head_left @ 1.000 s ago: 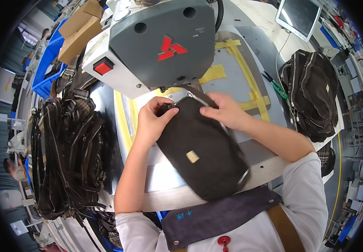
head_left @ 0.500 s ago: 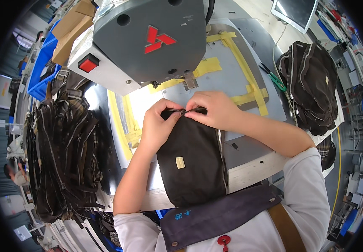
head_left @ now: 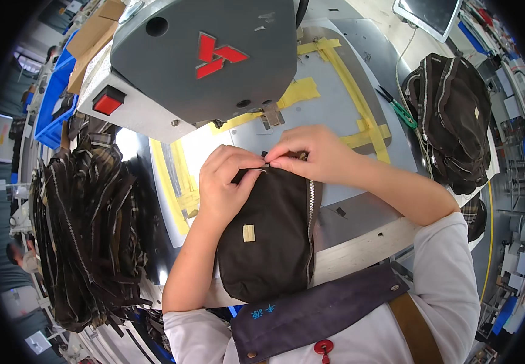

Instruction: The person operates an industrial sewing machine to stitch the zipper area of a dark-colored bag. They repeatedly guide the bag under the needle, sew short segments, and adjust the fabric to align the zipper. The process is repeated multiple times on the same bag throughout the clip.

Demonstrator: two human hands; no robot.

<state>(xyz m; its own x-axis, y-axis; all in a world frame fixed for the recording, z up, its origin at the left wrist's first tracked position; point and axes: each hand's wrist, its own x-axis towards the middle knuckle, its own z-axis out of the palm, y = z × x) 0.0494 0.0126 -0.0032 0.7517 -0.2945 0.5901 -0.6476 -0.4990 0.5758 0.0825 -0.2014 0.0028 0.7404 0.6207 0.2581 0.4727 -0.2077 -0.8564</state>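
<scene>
One pouch [head_left: 268, 255], patch [head_left: 248, 233] and zip [head_left: 311, 221] attached, pinched at top by left hand [head_left: 223, 182] and right hand [head_left: 314, 151] fingers, seemingly unfinished.

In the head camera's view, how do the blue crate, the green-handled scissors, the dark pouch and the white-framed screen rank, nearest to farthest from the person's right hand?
1. Dark pouch: its top edge is pinched in the right hand.
2. Green-handled scissors: to that hand's right.
3. White-framed screen: upper right, beyond the scissors.
4. Blue crate: far over at upper left.
</scene>
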